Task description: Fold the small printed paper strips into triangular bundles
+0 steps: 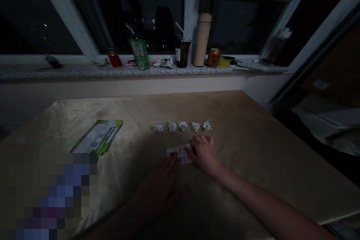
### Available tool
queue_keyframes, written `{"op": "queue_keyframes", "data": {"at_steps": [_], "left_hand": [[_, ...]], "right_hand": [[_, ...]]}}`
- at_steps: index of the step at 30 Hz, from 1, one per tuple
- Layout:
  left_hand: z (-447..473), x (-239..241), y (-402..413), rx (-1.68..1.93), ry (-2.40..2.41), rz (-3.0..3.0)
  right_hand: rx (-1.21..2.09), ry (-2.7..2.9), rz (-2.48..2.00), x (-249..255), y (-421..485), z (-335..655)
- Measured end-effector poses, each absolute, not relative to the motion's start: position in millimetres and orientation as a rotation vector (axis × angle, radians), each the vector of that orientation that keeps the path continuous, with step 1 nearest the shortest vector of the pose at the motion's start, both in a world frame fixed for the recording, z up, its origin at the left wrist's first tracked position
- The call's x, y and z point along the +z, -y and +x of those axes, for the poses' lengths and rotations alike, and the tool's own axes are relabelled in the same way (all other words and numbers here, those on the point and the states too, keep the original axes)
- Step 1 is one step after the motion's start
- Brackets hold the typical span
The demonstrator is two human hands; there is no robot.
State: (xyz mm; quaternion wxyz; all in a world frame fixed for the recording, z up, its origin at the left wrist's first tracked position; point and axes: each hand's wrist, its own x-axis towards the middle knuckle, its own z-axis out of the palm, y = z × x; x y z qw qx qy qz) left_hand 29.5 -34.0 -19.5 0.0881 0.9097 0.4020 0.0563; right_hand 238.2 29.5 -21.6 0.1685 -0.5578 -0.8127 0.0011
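Left hand (161, 180) stretches flat over a rectangular printed sheet (183, 154). Right hand (204, 154) curls at its edge, grip unclear.

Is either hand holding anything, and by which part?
The left hand rests flat, partly over the left of the printed sheet; the right hand is at its right edge, its grip unclear.
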Motion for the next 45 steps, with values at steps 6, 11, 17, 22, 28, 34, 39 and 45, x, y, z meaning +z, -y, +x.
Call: {"op": "queue_keyframes", "data": {"at_steps": [6,11,17,22,28,34,39,45], "left_hand": [[31.2,-19.5,35.3,0.183,-1.201,2.692],[30.6,-18.4,36.4,0.161,-1.194,2.657],[29.6,-17.5,36.5,0.149,-1.194,2.632],[29.5,-16.1,37.7,0.143,-1.199,2.633],[28.7,-17.7,36.9,0.125,-1.198,2.651],[27.9,-19.3,35.2,0.113,-1.193,2.666],[28.2,-17.0,34.9,0.073,-1.212,2.679],[24.3,-14.2,29.7,0.096,-1.137,2.758]], "right_hand": [[-0.072,2.343,-1.572,-22.7,-28.6,237.0],[-0.211,2.407,-1.529,-19.6,-24.9,232.3],[-0.203,2.413,-1.478,-20.8,-25.5,232.9],[-0.133,2.425,-1.451,-20.9,-27.7,235.0],[-0.108,2.444,-1.437,-20.9,-28.7,235.4],[-0.093,2.45,-1.429,-22.0,-30.3,235.4],[-0.098,2.465,-1.406,-23.7,-31.9,235.7],[-0.1,2.488,-1.417,-25.0,-33.6,235.5]]}}
